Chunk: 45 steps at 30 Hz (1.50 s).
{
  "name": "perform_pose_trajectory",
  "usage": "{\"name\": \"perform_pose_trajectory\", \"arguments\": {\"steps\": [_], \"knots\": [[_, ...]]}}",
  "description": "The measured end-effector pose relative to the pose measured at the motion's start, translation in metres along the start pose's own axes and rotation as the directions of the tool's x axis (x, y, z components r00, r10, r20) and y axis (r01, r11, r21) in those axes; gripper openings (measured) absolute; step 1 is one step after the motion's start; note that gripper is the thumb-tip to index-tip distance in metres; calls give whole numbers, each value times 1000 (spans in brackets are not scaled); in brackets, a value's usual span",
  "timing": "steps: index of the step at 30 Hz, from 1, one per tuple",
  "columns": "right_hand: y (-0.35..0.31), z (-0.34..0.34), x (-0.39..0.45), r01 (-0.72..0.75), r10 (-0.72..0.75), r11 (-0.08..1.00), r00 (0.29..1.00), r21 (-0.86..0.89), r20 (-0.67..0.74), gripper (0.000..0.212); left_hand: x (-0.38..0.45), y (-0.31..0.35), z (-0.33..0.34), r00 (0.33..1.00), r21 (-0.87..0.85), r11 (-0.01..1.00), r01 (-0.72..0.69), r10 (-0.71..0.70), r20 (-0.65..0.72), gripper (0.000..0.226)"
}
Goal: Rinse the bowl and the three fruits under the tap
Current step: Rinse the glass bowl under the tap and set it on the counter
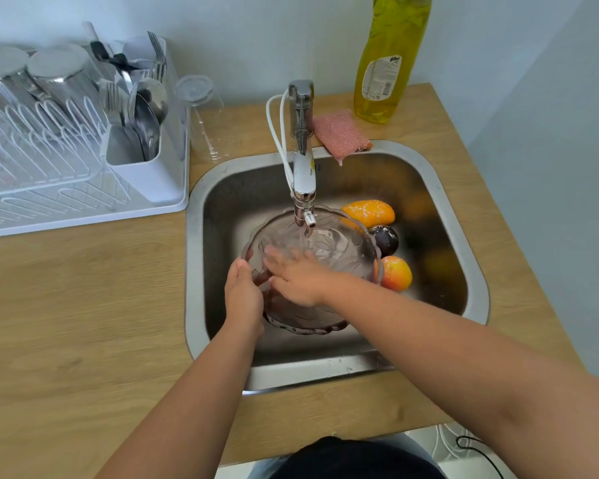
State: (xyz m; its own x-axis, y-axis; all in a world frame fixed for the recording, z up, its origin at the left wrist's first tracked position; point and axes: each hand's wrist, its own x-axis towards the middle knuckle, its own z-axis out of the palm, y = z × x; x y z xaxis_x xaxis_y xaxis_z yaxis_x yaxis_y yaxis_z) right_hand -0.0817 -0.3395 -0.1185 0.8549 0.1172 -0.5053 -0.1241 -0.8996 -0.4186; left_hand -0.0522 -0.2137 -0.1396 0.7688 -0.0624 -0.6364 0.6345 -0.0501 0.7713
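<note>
A clear brownish bowl point(343, 247) with a scalloped rim is tilted in the steel sink point(464, 243), under the tap point(303, 160), and water runs into it. My left hand point(243, 295) grips the bowl's left rim. My right hand point(296, 274) lies inside the bowl with straight fingers on its inner wall. To the right of the bowl, on the sink floor, lie three fruits: an orange mango point(370, 212), a dark plum point(385, 239) and a red-yellow apple point(396, 273).
A white dish rack point(83, 188) with steel cups and cutlery stands on the wooden counter point(83, 323) at the left. A clear glass point(204, 115) stands beside it. A pink sponge point(341, 133) and a yellow soap bottle point(391, 57) sit behind the sink.
</note>
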Motion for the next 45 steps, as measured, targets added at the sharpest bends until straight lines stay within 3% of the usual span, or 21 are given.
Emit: {"name": "perform_pose_trajectory", "arguments": {"steps": [2,5,9,11,16,20,26,31,38,45], "knots": [[14,-10,5,-54,50,994,998,-90,-49,57,0,1,-1,1000,-21,1000,14,-14,11,37],[36,-20,-2,-249,224,939,966,-236,-126,63,0,4,0,1000,-46,999,26,-27,-10,38],[34,-15,-33,-406,412,876,911,-259,-33,69,1,6,-1,1000,-53,998,14,-16,-25,39],[20,-9,-50,-369,382,906,924,-206,29,67,2,6,0,1000,-43,999,9,-10,-22,38],[-15,1,-48,-135,126,989,983,61,132,56,2,6,1,999,-62,997,-39,38,-9,39],[-23,1,-11,5,-20,994,990,105,138,55,6,6,-3,996,-44,995,-88,87,-8,42],[-17,-11,8,-13,10,992,1000,129,24,61,4,3,-3,996,-64,994,-87,89,29,44],[-11,2,-15,178,-186,981,976,79,116,61,4,6,-2,994,-97,990,-98,101,29,33],[-9,-6,-4,72,-72,997,997,-28,19,64,3,5,0,994,-63,995,-72,76,72,43],[3,1,-19,182,-179,983,980,-17,86,60,2,7,0,994,-82,994,-72,78,76,34]]}}
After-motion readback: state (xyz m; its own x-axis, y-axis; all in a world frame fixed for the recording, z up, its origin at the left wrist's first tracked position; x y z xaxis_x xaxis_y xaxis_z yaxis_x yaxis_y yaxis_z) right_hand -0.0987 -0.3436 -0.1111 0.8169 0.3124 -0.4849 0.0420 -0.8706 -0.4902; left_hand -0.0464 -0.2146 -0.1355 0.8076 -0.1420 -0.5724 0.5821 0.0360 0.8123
